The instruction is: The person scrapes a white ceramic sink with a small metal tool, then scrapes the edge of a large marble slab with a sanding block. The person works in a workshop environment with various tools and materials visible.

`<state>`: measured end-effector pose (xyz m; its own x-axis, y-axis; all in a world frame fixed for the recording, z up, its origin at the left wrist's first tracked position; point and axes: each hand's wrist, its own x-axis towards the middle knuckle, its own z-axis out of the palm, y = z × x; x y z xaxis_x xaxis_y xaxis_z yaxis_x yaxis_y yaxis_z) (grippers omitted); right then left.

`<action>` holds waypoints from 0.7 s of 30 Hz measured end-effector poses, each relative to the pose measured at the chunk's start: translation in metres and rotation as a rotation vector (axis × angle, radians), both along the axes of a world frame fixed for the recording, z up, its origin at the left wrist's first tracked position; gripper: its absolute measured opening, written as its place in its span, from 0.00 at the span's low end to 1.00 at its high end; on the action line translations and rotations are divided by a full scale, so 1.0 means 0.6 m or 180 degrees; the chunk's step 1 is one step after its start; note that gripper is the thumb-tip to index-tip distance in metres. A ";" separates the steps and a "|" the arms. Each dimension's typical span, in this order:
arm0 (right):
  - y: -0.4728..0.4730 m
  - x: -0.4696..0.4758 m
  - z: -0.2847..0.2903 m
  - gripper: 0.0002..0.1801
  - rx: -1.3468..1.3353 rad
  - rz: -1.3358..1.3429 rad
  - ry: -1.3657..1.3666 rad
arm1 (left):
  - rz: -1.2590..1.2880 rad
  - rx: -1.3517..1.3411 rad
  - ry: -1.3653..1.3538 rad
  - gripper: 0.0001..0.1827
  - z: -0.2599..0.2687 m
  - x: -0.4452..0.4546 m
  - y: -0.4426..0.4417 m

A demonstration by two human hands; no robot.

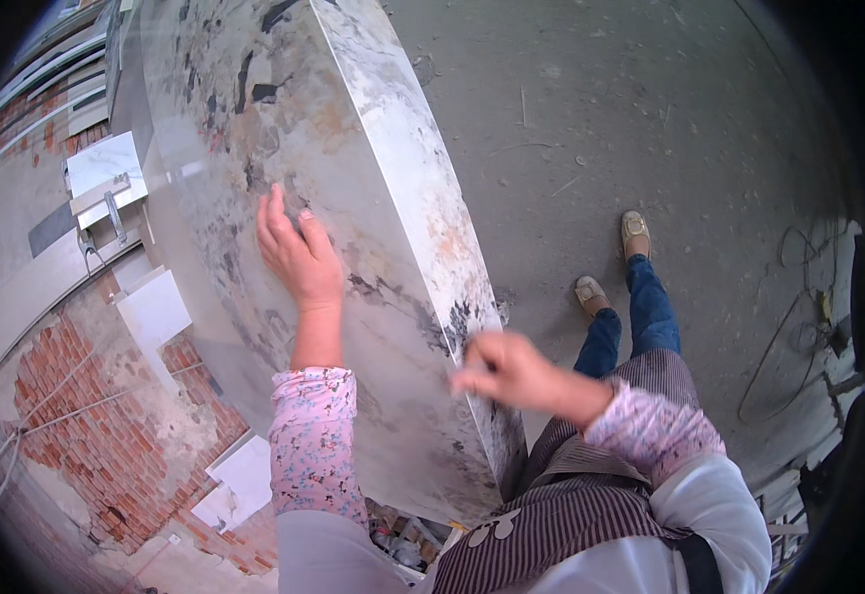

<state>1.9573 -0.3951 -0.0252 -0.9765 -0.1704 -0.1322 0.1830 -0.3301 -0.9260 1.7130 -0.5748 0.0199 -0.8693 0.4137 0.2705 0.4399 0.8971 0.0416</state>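
A large polished slab with a marble pattern (373,312), grey and cream with dark veins, stretches before me. Its thick edge face (410,160) carries the same pattern and faces the floor side. Over the top surface is my left hand (302,252), holding nothing, fingers loosely spread; whether it touches the slab cannot be made out. My right hand (510,371) is at the near part of the edge, fingers curled and blurred by motion. Whether anything small is in its fingers is not clear.
Dusty concrete floor (551,89) lies to the right, with a loose cable (763,371) along its far side. Left of the slab are an exposed brick wall (98,431), white tile pieces (158,312) and a board with a metal handle (109,185). Mixed debris (403,538) sits near my body.
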 end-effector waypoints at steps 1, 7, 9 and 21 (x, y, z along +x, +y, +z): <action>0.014 -0.064 -0.001 0.22 0.0077 -0.0221 -0.0013 | -0.0043 0.0012 0.0002 0.26 0.002 0.000 0.003; 0.081 -0.309 0.010 0.22 0.0064 -0.1062 -0.0313 | -0.0149 0.0118 -0.0033 0.26 0.003 -0.009 0.020; 0.041 -0.207 -0.001 0.21 0.0325 -0.0781 -0.0095 | -0.0168 0.0100 -0.0032 0.25 0.000 -0.008 0.007; 0.054 -0.239 0.006 0.24 -0.0126 -0.0851 -0.0458 | -0.0042 0.0078 -0.0125 0.25 0.008 -0.007 0.027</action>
